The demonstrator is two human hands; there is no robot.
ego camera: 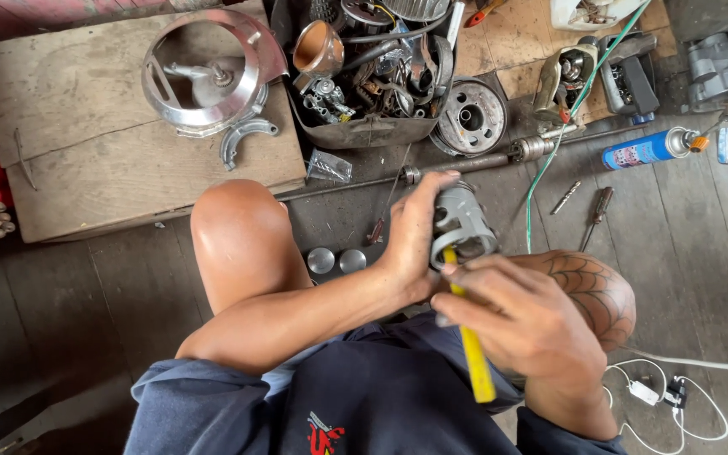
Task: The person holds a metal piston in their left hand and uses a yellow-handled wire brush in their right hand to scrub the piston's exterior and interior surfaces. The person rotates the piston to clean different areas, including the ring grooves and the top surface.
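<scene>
Right hand point(526, 324), nearest the camera: fingers point(475, 271) clamped on a yellow-handled tool point(472, 354), its handle running back toward the body and its tip entering the open end of a grey metal piston point(459, 223). Left hand point(414, 240): fingers wrapped about the side of the piston, holding it above the gap between the two bare knees, the right knee point(596, 291) bearing a web pattern, the left knee point(233, 232) plain. Below the piston, on the dark plank floor point(701, 253), two round metal caps point(336, 260) lying just beside each other. Farther out, a long steel rod point(473, 162) crossing the floor, a blue spray can point(646, 149) on its side, a small screwdriver point(597, 211) near it, and a green cable point(566, 126). Beyond the rod, a black tray of mixed engine parts point(364, 76) with a round hub point(471, 115) leaning at its right edge. To the left, a wooden board point(69, 143) carrying a shiny round metal housing point(204, 72) and a curved bracket point(242, 137). White charger cable point(659, 392) beside the right knee
</scene>
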